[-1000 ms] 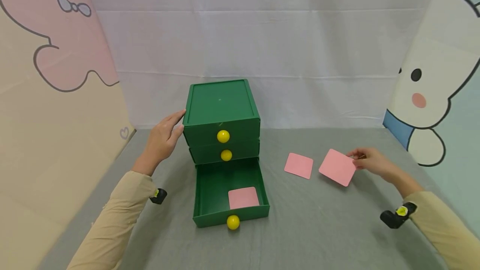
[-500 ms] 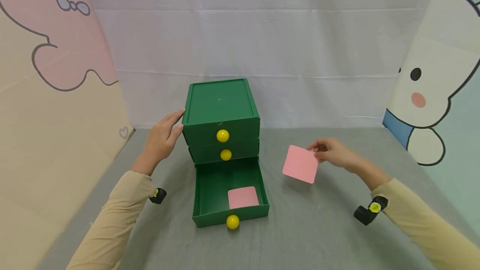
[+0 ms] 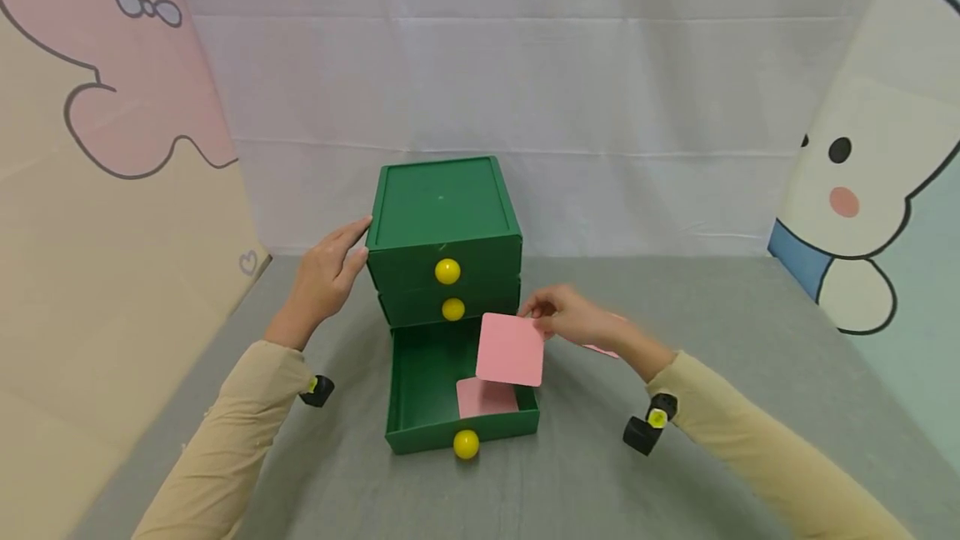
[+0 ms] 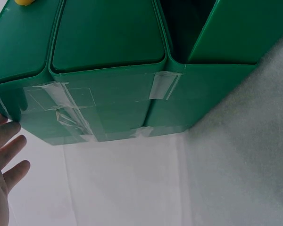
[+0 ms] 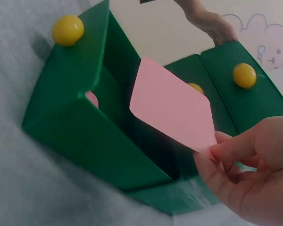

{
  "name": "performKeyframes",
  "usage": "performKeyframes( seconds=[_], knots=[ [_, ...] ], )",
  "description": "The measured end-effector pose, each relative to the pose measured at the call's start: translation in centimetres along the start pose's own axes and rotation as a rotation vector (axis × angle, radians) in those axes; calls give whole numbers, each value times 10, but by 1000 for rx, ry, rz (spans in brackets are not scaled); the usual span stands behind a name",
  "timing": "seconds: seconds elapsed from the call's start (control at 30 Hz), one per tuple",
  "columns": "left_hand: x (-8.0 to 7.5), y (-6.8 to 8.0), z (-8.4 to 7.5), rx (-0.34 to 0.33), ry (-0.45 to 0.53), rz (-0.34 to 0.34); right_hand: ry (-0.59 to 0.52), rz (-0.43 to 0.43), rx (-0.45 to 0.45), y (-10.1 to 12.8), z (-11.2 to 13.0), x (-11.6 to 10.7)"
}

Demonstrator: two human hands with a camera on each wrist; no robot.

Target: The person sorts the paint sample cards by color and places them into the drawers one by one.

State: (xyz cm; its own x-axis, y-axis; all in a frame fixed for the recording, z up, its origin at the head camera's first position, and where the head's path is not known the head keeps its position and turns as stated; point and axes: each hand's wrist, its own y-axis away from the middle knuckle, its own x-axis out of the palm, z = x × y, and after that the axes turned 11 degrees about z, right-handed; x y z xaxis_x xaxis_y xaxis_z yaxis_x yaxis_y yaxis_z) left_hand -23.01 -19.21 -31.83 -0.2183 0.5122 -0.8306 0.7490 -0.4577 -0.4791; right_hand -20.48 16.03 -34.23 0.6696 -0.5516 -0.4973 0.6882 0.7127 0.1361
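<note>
A person's right hand (image 3: 573,319) pinches a pink card (image 3: 511,349) by its corner, held above the open bottom drawer (image 3: 420,373) of a green drawer chest (image 3: 442,215). The left hand (image 3: 324,280), fingers relaxed, rests against the chest's left side. Another pink card (image 3: 486,398) lies inside that drawer.

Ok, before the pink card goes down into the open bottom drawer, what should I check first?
1. Right hand pinches the pink square card by a corner: ok.
2. Bottom drawer of the green plastic three-drawer chest pulled open: ok.
3. Card above the drawer opening: ok.
4. Left hand touches the chest's side: ok.
5. Space beside the pink card already inside: ok.
6. Card's tilt clears the drawer wall: cannot tell.
</note>
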Motion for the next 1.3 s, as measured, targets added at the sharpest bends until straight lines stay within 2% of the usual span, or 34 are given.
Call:
performKeyframes(
  seconds=[0.27,0.5,1.0,1.3],
  knots=[
    [0,-1,0,4,2,4,27,49,-31,-30,-2,33],
    [1,-2,0,12,1,6,10,64,20,-44,-6,56],
    [1,-1,1,3,1,2,127,69,36,-59,-13,82],
    [0,-1,0,6,2,8,201,66,42,-58,-12,87]
  ],
)
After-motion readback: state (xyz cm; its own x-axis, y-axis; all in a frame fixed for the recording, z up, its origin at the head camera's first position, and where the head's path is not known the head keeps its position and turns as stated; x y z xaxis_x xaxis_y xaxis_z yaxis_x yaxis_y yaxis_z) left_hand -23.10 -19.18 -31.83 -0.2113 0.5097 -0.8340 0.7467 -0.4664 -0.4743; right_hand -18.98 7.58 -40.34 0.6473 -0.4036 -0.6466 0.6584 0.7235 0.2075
